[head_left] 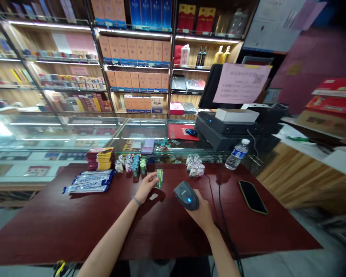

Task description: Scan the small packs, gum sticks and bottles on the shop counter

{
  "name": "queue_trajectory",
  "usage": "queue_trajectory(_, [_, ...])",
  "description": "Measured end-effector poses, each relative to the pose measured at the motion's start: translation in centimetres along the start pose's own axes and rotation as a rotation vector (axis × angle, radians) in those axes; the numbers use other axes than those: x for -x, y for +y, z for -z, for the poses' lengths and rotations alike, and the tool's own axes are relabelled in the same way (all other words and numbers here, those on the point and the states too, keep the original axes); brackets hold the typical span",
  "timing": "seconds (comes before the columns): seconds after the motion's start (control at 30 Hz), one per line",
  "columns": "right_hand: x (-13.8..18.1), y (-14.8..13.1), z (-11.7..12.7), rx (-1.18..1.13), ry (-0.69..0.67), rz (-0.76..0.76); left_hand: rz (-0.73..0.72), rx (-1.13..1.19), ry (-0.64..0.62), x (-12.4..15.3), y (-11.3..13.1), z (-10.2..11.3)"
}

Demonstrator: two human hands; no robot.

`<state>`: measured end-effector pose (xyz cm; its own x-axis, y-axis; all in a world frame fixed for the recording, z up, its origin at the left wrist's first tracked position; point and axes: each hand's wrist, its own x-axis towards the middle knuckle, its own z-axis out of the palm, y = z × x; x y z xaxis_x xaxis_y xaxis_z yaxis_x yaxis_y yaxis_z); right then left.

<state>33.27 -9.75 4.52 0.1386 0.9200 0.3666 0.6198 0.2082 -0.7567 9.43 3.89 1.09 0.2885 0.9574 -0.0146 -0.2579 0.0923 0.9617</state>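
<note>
My left hand (145,188) is closed on a small green packet (160,179), held upright just above the dark red table (161,238). Below that hand lies a small whitish piece (153,196), too small to name. Wrapped round the handle of a dark barcode scanner (186,195) with a lit blue light is my right hand (203,213). The scanner's head points towards the green packet, a little apart from it. Behind my left hand stand several small bottles (128,164) with green, blue and pale labels. Another cluster of small bottles (195,166) stands farther right.
At the left lie long blue-and-white packets (90,181) and a stack of red-and-yellow packs (100,158). A water bottle (237,154) and a phone (253,196) are at the right. A black cable (222,204) crosses the table. Behind it are a glass counter (127,132) and a monitor (212,86).
</note>
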Motion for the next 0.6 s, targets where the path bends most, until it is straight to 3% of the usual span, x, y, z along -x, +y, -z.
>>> queue_trajectory(0.13, [0.0, -1.1, -2.4, -0.009, -0.070, 0.060, 0.215, 0.320, -0.075, 2.0, 1.4, 4.2])
queue_trajectory(0.27, [0.2, -2.3, -4.5, 0.049, -0.141, 0.153, 0.204, 0.563, 0.078, 2.5, 1.5, 7.2])
queue_trajectory(0.37, [0.5, -3.0, -5.5, 0.084, -0.189, 0.219, 0.181, 0.678, 0.170, 2.2, 1.3, 8.1])
queue_trajectory(0.6, [0.7, -3.7, -5.9, 0.129, -0.260, 0.274, 0.189, 0.715, 0.176, 1.9, 1.1, 8.1])
